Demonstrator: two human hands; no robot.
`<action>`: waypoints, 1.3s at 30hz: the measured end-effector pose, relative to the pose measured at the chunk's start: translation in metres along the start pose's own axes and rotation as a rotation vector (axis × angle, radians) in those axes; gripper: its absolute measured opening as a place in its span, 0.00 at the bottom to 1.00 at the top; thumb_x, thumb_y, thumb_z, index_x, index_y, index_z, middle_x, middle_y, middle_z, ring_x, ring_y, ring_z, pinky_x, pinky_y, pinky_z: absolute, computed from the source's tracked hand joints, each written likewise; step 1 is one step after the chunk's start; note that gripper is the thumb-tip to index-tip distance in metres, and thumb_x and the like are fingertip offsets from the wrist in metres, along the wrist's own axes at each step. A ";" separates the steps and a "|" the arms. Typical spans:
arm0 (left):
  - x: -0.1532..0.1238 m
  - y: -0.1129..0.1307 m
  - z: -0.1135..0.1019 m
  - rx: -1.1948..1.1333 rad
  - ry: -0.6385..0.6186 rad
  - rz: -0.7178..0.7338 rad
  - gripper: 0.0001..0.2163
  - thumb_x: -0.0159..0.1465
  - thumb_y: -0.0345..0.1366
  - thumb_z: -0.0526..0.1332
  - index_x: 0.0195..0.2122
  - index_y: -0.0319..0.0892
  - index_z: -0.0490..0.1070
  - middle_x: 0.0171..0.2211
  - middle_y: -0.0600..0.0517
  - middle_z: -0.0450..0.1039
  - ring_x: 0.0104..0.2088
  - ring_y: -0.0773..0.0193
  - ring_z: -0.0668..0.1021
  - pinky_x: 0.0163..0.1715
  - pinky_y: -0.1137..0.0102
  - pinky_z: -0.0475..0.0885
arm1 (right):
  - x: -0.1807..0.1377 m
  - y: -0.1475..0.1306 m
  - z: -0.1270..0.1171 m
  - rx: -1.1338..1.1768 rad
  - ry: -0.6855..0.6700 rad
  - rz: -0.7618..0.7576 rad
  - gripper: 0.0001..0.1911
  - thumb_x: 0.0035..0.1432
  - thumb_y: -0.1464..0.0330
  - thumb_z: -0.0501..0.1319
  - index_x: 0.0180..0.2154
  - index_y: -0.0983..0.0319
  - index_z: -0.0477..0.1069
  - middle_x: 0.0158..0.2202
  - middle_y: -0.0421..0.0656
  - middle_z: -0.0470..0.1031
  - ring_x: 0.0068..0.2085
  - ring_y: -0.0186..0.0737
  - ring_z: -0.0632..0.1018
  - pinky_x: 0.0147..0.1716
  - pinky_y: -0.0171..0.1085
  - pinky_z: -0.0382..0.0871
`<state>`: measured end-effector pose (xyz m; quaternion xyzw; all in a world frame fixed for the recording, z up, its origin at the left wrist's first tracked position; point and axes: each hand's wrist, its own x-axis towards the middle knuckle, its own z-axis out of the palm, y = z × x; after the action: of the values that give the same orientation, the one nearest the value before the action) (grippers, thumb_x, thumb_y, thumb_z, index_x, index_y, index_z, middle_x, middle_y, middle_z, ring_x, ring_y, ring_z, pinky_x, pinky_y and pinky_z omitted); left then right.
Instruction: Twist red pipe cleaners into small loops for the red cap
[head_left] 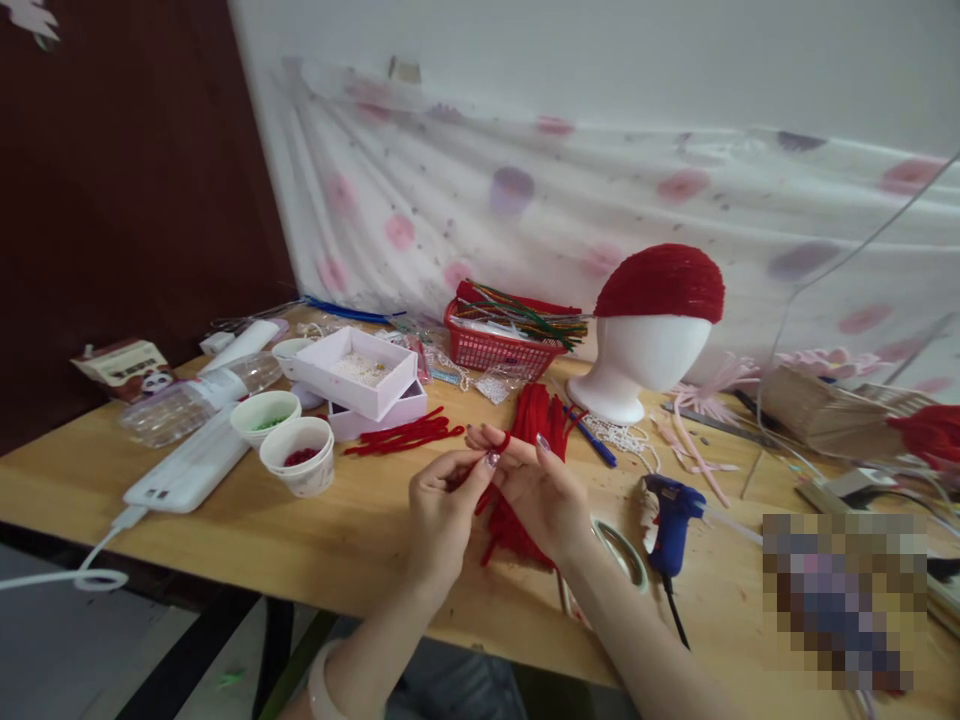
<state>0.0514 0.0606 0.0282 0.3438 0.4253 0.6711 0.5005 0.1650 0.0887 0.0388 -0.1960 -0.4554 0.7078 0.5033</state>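
My left hand (446, 500) pinches a red pipe cleaner (505, 441) between thumb and fingertips. The stem bends in a small loop about a finger of my right hand (544, 490), whose thumb stands apart while its fingertips meet the left ones. Below and behind both hands lies a thick bundle of red pipe cleaners (517, 525), partly covered by them. A few more red stems (405, 432) rest to the left, in front of the white boxes. Beside my right forearm is a roll of tape (626, 555), partly hidden.
Two paper cups (304, 480) with green and red bits stand left, near a white power strip (191, 465) and plastic bottle (172, 410). A blue glue gun (675, 520) lies right. Behind are a red basket (502, 350) and a white foam head (637, 360) with a red cap.
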 end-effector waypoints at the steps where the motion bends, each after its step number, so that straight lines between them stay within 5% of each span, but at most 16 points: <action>1: 0.002 -0.001 -0.002 0.047 0.022 0.084 0.03 0.54 0.37 0.67 0.27 0.44 0.78 0.21 0.56 0.72 0.22 0.70 0.70 0.25 0.75 0.66 | 0.000 0.000 0.001 0.001 -0.016 0.009 0.21 0.57 0.52 0.61 0.45 0.56 0.82 0.51 0.44 0.82 0.60 0.55 0.73 0.63 0.53 0.57; 4: 0.010 0.001 -0.011 0.184 0.035 0.276 0.03 0.54 0.31 0.67 0.28 0.46 0.81 0.30 0.53 0.78 0.33 0.64 0.76 0.40 0.70 0.69 | -0.002 0.001 0.003 0.005 -0.083 0.034 0.24 0.58 0.51 0.60 0.52 0.54 0.78 0.59 0.42 0.76 0.63 0.53 0.69 0.61 0.51 0.60; 9: 0.019 0.014 -0.022 0.353 -0.007 0.399 0.05 0.55 0.31 0.65 0.29 0.46 0.82 0.32 0.51 0.76 0.37 0.61 0.76 0.43 0.68 0.67 | -0.001 -0.001 0.001 -0.045 -0.156 0.028 0.28 0.58 0.49 0.61 0.56 0.53 0.74 0.64 0.42 0.70 0.65 0.52 0.66 0.60 0.50 0.61; 13: 0.022 0.028 -0.028 0.465 -0.151 0.236 0.04 0.54 0.32 0.65 0.27 0.43 0.80 0.29 0.51 0.76 0.33 0.61 0.75 0.37 0.68 0.67 | 0.000 -0.003 -0.003 -0.121 -0.188 0.044 0.30 0.57 0.48 0.60 0.56 0.54 0.74 0.64 0.44 0.70 0.63 0.54 0.68 0.61 0.50 0.59; 22: 0.026 0.040 -0.034 0.330 -0.353 -0.126 0.04 0.48 0.35 0.68 0.22 0.41 0.77 0.23 0.53 0.77 0.28 0.64 0.74 0.34 0.69 0.67 | 0.000 -0.004 -0.006 -0.160 -0.274 0.086 0.29 0.56 0.47 0.61 0.53 0.56 0.77 0.61 0.48 0.73 0.62 0.57 0.69 0.63 0.54 0.54; 36: 0.023 0.040 -0.030 0.198 -0.438 -0.229 0.08 0.46 0.31 0.69 0.30 0.41 0.81 0.29 0.53 0.79 0.34 0.63 0.77 0.39 0.69 0.69 | -0.001 -0.007 -0.007 -0.172 -0.283 0.075 0.24 0.56 0.48 0.62 0.47 0.54 0.81 0.61 0.47 0.73 0.66 0.59 0.64 0.64 0.56 0.52; 39: 0.021 0.040 -0.028 0.146 -0.422 -0.248 0.08 0.46 0.30 0.69 0.29 0.40 0.80 0.27 0.54 0.78 0.28 0.68 0.75 0.30 0.74 0.67 | -0.001 -0.006 -0.007 -0.182 -0.269 0.070 0.23 0.56 0.49 0.61 0.47 0.54 0.81 0.62 0.46 0.72 0.66 0.59 0.64 0.64 0.56 0.53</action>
<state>0.0061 0.0686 0.0541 0.4568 0.3976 0.4856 0.6304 0.1734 0.0910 0.0402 -0.1599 -0.5737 0.7006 0.3930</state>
